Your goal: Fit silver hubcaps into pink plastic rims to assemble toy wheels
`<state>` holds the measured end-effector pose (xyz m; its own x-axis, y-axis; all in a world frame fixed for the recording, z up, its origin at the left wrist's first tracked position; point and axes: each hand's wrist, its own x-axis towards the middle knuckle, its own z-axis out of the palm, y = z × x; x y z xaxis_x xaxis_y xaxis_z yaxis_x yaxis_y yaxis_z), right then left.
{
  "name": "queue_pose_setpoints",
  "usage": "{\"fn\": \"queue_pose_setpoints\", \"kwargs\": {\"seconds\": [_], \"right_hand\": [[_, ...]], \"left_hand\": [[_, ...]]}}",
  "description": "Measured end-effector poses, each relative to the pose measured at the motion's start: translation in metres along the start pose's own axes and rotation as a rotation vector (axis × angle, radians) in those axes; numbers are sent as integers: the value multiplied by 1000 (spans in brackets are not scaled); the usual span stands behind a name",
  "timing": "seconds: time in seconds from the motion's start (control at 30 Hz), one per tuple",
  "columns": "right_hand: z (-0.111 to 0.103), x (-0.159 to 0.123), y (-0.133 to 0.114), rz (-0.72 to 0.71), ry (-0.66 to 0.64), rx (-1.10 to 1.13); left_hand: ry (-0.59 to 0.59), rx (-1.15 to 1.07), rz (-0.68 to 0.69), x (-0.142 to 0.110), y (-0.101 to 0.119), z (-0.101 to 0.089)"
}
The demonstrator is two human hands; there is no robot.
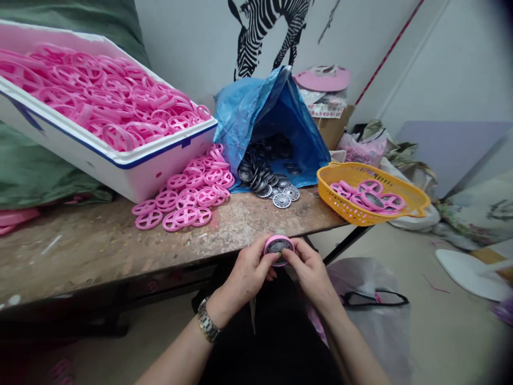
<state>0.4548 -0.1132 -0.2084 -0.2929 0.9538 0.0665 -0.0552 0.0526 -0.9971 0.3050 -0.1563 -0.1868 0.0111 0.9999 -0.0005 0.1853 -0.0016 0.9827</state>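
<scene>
Just off the table's front edge, above my lap, I hold a pink toy wheel [279, 238] with a grey hubcap disc [274, 246] set in its face. My left hand [250, 270] is closed on the wheel's left side, thumb at its lower rim. From the right, my right hand [310, 267] grips the same wheel, its thumb pressing on the grey disc. The fingers behind the wheel are mostly hidden. Loose pink wheels [186, 216] lie in a heap on the table, and grey discs [281, 200] spill beside them.
A white foam box [168, 160] full of pink wheels stands at the left. A blue bag [240, 107] lies open around grey discs. The yellow basket [340, 206] at the table's right end holds several wheels. A whitish plastic bag [377, 331] is below right.
</scene>
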Motion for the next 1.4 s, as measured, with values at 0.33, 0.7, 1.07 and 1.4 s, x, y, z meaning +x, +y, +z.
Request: {"fn": "queue_pose_setpoints", "kwargs": {"seconds": [0.33, 0.7, 1.07, 1.4], "right_hand": [[-19, 29, -3, 93, 186, 307], [-84, 70, -63, -149, 341, 550], [-27, 105, 0, -365, 79, -786], [-10, 132, 0, -291, 61, -1430]], "left_hand": [[22, 485, 161, 21, 12, -24], [461, 1435, 65, 91, 14, -122], [459, 1432, 122, 112, -14, -131], [423, 1166, 369, 82, -4, -112]]}}
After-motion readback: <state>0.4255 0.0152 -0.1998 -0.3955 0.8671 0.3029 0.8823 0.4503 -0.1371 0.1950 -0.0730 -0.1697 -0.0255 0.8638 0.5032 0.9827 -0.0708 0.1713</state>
